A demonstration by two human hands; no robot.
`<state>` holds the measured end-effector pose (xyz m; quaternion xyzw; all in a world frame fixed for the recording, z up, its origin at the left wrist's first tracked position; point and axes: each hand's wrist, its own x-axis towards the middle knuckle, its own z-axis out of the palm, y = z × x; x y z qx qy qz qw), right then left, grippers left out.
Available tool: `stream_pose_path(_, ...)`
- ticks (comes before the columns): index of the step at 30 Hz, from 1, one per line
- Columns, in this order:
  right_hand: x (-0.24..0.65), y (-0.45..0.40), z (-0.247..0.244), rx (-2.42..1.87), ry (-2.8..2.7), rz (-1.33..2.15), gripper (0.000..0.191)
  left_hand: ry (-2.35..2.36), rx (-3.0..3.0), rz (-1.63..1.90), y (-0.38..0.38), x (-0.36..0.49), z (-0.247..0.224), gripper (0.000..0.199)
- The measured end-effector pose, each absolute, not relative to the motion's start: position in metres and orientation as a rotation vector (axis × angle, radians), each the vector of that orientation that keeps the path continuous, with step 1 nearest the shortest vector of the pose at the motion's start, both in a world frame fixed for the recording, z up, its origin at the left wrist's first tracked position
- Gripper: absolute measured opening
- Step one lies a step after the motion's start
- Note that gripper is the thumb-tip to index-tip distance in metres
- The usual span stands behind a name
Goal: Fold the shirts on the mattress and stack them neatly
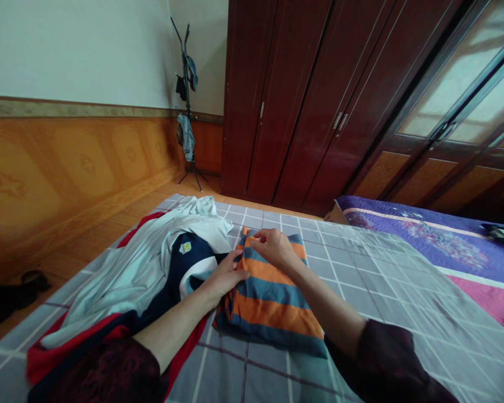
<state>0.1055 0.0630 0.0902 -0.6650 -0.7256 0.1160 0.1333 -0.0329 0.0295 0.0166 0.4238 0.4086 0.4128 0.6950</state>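
A folded garment with orange and blue-grey stripes point(273, 288) lies on the bed in front of me. My left hand point(229, 273) rests against its left edge, thumb and forefinger apart on the cloth. Bent over the upper part of the same garment is my right hand point(275, 246), its fingers curled together at the fabric. The fingertips are small in the view. Left of my left hand spreads a loose pile: a pale grey-white garment point(151, 252), a navy piece with a crest point(193, 246) and some red cloth point(46, 358).
A grey checked sheet point(361, 268) covers the bed. A purple-covered bed point(420, 224) adjoins on the right. Beyond the foot stand a dark red wardrobe point(302, 95) and a coat rack point(187, 101) with hanging items. Black objects point(14, 296) lie on the floor at left.
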Motion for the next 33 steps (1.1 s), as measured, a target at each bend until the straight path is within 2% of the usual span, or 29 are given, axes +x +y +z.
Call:
stream_pose_path(4,0.106,0.104,0.067,-2.042,-2.094,0.230,0.041,0.949,0.950,0.913,0.028,-0.032,0.021,0.068)
stream_pose_path(9,0.107,0.116,0.044,-2.105,-2.094,0.143,0.026,0.967,1.059,0.885,0.028,-0.032,0.021,0.077)
stream_pose_path(12,0.109,0.115,0.042,-2.106,-2.083,0.097,0.026,0.960,1.160,0.881,0.027,-0.032,0.019,0.082)
stream_pose_path(15,0.108,0.116,0.044,-2.097,-2.065,0.070,0.028,1.003,1.331,0.921,0.028,-0.033,0.018,0.076)
stream_pose_path(18,0.102,0.119,0.044,-2.078,-2.044,0.044,0.029,1.122,1.552,0.963,0.029,-0.034,0.019,0.059)
stream_pose_path(24,0.097,0.118,0.037,-1.974,-2.119,0.051,0.028,1.255,1.722,0.833,0.029,-0.036,0.021,0.035)
stream_pose_path(33,0.126,0.086,0.035,-1.669,-2.364,-0.010,0.042,1.272,1.760,0.708,0.027,-0.038,0.022,0.046)
